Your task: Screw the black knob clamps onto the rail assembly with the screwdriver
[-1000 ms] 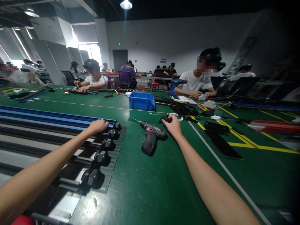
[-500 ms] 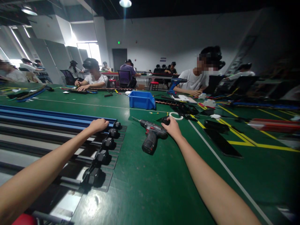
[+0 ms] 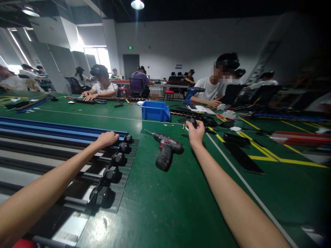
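Small black part (image 3: 193, 121) in the right hand (image 3: 196, 133), held over the tabletop (image 3: 157, 206).
Thumb and fingers pinch the part, beyond and to the right of the drill (image 3: 165, 148). The left hand (image 3: 108, 138) curls over the blue rail (image 3: 64, 131) near its end; whether it grips or merely rests, I cannot tell. The blue bin (image 3: 155, 111) sits farther back. A loose pinch could drop the part among the dark clutter (image 3: 209, 121) behind; a low sweep toward the rail could knock the drill.

The right grip (image 3: 196, 128) now sits farther from the drill (image 3: 167, 148), a black part (image 3: 193, 121) tipped up in it.
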`<action>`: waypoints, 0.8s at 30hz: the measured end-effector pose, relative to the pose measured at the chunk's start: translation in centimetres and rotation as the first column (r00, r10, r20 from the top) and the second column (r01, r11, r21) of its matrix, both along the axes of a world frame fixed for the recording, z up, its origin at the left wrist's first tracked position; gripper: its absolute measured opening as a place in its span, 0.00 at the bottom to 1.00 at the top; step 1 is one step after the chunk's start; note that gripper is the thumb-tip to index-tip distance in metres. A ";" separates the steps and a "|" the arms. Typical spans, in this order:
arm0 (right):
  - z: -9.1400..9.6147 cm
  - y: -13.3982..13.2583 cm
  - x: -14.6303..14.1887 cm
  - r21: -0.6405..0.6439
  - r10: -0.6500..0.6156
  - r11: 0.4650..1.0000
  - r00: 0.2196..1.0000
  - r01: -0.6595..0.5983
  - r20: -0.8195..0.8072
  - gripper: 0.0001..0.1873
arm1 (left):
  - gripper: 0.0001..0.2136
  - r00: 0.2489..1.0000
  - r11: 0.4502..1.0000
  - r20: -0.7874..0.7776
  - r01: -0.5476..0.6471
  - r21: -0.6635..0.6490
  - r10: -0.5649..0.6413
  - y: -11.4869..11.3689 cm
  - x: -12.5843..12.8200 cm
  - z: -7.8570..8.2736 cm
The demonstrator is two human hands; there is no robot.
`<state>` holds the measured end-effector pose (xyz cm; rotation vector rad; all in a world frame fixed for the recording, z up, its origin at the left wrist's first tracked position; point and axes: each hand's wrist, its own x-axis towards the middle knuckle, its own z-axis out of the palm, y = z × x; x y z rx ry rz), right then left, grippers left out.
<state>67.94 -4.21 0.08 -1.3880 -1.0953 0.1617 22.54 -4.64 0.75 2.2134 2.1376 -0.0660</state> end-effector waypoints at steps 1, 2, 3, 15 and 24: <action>0.9 0.0 -0.5 0.029 0.037 0.999 0.999 -0.036 -0.025 0.27 | 0.27 1.000 1.000 0.000 0.002 0.002 -0.002 0.0 0.0 0.0; 1.8 0.0 -1.0 0.057 0.083 0.995 0.996 -0.080 -0.043 0.28 | 0.27 1.000 1.000 0.001 0.005 0.003 -0.005 0.0 0.0 0.0; 2.6 -0.1 -1.5 0.077 0.128 0.989 0.991 -0.124 -0.048 0.28 | 0.27 1.000 1.000 0.001 0.007 0.001 -0.007 0.0 0.0 0.0; 4.2 -2.5 2.1 -0.580 0.305 0.812 0.800 0.066 0.517 0.23 | 0.26 1.000 1.000 0.000 0.011 0.002 -0.011 -0.1 0.0 0.0; 2.9 -2.5 3.0 -0.800 0.549 0.600 0.723 0.009 0.419 0.19 | 0.26 1.000 1.000 0.003 0.021 0.007 -0.021 0.2 -0.2 -0.2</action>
